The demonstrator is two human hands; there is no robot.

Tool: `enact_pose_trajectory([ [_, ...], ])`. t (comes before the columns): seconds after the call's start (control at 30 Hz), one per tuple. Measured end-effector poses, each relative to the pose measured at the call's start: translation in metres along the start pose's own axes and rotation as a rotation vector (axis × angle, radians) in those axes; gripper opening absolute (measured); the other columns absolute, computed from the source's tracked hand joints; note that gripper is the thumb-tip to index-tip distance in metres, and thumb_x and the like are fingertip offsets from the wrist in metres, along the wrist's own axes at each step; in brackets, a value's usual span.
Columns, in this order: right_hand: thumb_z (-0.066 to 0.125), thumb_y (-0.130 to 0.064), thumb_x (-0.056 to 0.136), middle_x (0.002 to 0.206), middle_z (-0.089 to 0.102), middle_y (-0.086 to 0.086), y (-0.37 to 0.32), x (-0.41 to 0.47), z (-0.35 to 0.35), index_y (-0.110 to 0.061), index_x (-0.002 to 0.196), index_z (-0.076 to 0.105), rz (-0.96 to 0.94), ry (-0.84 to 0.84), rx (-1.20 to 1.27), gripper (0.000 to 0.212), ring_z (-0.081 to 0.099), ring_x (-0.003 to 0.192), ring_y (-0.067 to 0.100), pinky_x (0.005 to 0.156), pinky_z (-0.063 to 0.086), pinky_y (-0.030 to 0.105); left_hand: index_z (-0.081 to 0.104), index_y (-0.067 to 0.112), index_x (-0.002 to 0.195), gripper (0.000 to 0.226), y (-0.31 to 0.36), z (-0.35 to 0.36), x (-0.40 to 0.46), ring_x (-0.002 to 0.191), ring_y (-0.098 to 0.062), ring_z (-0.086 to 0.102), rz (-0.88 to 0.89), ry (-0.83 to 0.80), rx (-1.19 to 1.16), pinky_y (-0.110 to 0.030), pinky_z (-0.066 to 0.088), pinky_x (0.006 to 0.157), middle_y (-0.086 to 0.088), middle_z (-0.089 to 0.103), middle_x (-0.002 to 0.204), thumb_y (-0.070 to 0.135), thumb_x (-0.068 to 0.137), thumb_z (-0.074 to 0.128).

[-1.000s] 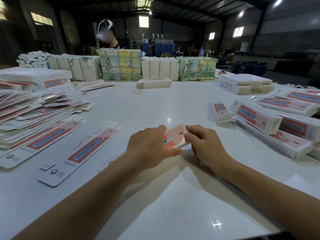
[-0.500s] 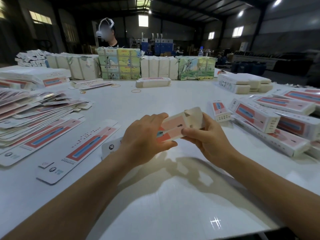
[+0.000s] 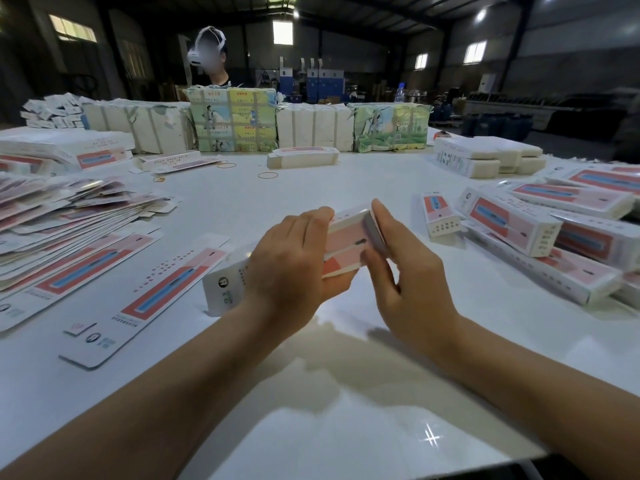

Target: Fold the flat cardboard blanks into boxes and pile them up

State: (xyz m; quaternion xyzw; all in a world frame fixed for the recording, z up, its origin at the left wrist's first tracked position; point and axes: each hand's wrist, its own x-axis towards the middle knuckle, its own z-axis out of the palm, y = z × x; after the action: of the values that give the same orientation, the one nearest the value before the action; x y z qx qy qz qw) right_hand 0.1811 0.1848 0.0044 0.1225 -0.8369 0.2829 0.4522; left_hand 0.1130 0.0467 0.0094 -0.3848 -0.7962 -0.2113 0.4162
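Observation:
A long white box with red, pink and blue print is lifted above the white table, one end pointing away from me. My left hand grips its middle from the left, fingers wrapped over the top. My right hand presses straight fingers flat against the far end flap. A heap of flat blanks spreads on the left, with one single blank lying nearest. Folded boxes are piled on the right.
Wrapped bundles of paper stock line the far edge, with a person behind them. More flat packs sit at the back right, a small box in the middle back, and rubber bands lie loose.
The box has been raised off the table and tilted. Its open end flap, sticking up half a second ago, is now folded down under my right fingers.

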Motion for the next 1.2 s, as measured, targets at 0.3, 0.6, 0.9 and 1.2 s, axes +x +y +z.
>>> enact_pose_trajectory([
  [0.3,0.040,-0.042,0.095,0.142,0.017,-0.029,-0.007,-0.006,0.003,-0.040,0.138,0.007,0.248,-0.294,0.155,0.054,0.023,0.129,-0.011,0.105,0.017,0.001,0.063,-0.009,0.106,0.065,-0.001,0.000,-0.003,0.073,-0.036,0.066,-0.012,-0.018,0.087,-0.038,0.055,0.061,-0.023,0.068,0.092,0.029,0.059,0.087],
  [0.6,0.054,-0.012,0.092,0.109,0.064,-0.029,-0.004,0.005,-0.008,-0.037,0.121,0.050,0.397,-0.099,0.653,0.038,0.060,0.107,-0.004,0.088,0.048,0.016,0.058,-0.005,0.114,0.069,-0.015,0.000,-0.004,0.080,-0.034,0.064,0.031,-0.051,-0.033,-0.036,0.053,0.069,-0.019,0.066,0.101,0.028,0.060,0.087],
  [0.9,0.060,-0.003,0.089,0.089,0.071,-0.020,-0.003,0.000,-0.009,-0.038,0.125,0.044,0.308,-0.009,0.508,0.052,0.060,0.083,-0.001,0.077,0.051,0.015,0.057,-0.005,0.114,0.074,-0.016,0.004,-0.007,0.081,-0.032,0.065,0.083,0.016,0.000,-0.037,0.054,0.071,-0.020,0.066,0.103,0.031,0.057,0.087],
  [1.2,0.046,-0.016,0.091,0.112,0.060,-0.032,-0.010,0.000,-0.010,-0.031,0.130,0.041,0.233,-0.022,0.416,0.042,0.053,0.099,0.026,0.075,0.047,0.016,0.059,-0.006,0.113,0.072,-0.016,0.004,-0.007,0.084,-0.035,0.065,0.060,0.020,0.006,-0.042,0.054,0.076,-0.022,0.066,0.103,0.029,0.057,0.088],
])
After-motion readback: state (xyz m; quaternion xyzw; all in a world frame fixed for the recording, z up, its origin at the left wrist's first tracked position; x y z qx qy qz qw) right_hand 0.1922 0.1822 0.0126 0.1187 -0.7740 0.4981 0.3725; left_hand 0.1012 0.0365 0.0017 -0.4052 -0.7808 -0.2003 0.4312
